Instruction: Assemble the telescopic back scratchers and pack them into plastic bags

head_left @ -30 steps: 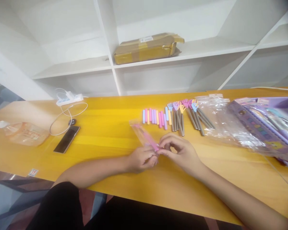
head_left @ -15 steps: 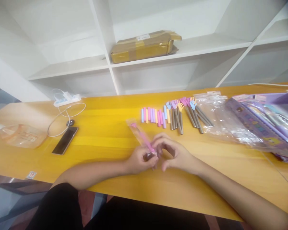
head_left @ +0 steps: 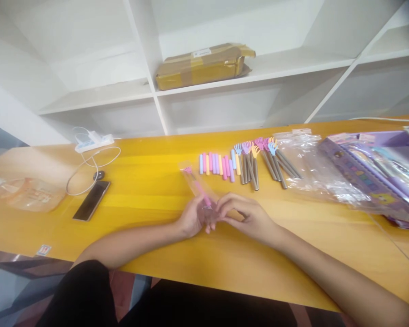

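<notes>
A pink back scratcher (head_left: pixel 200 187) lies inside a narrow clear plastic bag (head_left: pixel 211 188), its small claw end pointing away from me. My left hand (head_left: pixel 192 219) is closed around the near part of the bag. At the bag's near right edge, my right hand (head_left: pixel 252 215) pinches the plastic between thumb and fingers. Beyond my hands lies a row of pastel handle sleeves (head_left: pixel 219 164). Right of them are several back scratchers (head_left: pixel 253 168) with grey metal rods and coloured claws. A pile of clear plastic bags (head_left: pixel 308 159) lies beside these.
A purple box (head_left: pixel 364 175) filled with packaged items stands at the right. On the left are a phone (head_left: pixel 91 200), a power strip (head_left: pixel 94 142) with a white cable, and a crumpled orange-clear bag (head_left: pixel 34 194). A taped carton (head_left: pixel 204 68) sits on the white shelf.
The back scratcher has slid slightly toward the bag's far end. My left hand has turned and opened somewhat under the bag, while my right fingers have closed onto the bag's edge.
</notes>
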### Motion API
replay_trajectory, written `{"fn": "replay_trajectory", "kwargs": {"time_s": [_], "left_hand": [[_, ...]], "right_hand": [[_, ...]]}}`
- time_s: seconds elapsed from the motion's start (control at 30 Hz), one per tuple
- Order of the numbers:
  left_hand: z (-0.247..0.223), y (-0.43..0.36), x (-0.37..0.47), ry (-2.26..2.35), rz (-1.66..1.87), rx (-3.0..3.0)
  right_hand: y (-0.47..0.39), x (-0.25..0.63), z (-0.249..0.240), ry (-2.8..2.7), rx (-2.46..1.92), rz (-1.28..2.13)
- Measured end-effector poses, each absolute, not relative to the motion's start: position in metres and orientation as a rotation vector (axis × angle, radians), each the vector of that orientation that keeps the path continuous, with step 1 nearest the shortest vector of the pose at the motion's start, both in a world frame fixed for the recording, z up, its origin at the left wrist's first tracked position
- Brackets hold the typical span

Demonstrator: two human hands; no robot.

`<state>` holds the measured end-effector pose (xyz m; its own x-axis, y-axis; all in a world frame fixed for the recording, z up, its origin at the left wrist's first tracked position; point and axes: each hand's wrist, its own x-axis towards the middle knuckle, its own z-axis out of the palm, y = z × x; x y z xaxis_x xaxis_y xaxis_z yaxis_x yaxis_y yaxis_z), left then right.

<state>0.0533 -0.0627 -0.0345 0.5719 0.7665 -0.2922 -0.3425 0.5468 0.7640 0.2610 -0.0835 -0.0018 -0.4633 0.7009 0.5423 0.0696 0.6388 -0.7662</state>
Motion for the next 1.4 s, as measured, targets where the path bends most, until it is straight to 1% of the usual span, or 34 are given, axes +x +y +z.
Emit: {"fn": "replay_trajectory", "kwargs": {"time_s": [0.13, 0.27, 0.4, 0.57, 0.63, 0.77, 0.87, 1.4], "left_hand": [[-0.031, -0.063, 0.055, 0.779, 0.899, 0.77], [-0.027, -0.058, 0.055, 0.836, 0.992, 0.783], [-0.025, -0.053, 0.054, 0.865, 1.004, 0.837], [-0.03, -0.053, 0.051, 0.787, 0.906, 1.001], [-0.033, -0.054, 0.05, 0.741, 0.867, 1.065], [-0.038, -0.055, 0.049, 0.708, 0.835, 1.12], [-0.038, -0.055, 0.048, 0.726, 0.835, 1.096], [-0.034, -0.056, 0.048, 0.658, 0.758, 1.166]], "right_hand": [[-0.083, 0.262, 0.0, -1.955, -0.614, 0.828], [-0.082, 0.264, -0.002, -1.991, -0.636, 0.801], [-0.082, 0.265, -0.003, -2.04, -0.632, 0.637], [-0.083, 0.265, 0.002, -2.0, -0.699, 0.418], [-0.083, 0.263, 0.003, -1.966, -0.706, 0.43], [-0.084, 0.259, -0.002, -1.914, -0.764, 0.595], [-0.085, 0.257, -0.005, -1.868, -0.813, 0.65], [-0.082, 0.261, -0.01, -1.894, -0.842, 0.597]]}}
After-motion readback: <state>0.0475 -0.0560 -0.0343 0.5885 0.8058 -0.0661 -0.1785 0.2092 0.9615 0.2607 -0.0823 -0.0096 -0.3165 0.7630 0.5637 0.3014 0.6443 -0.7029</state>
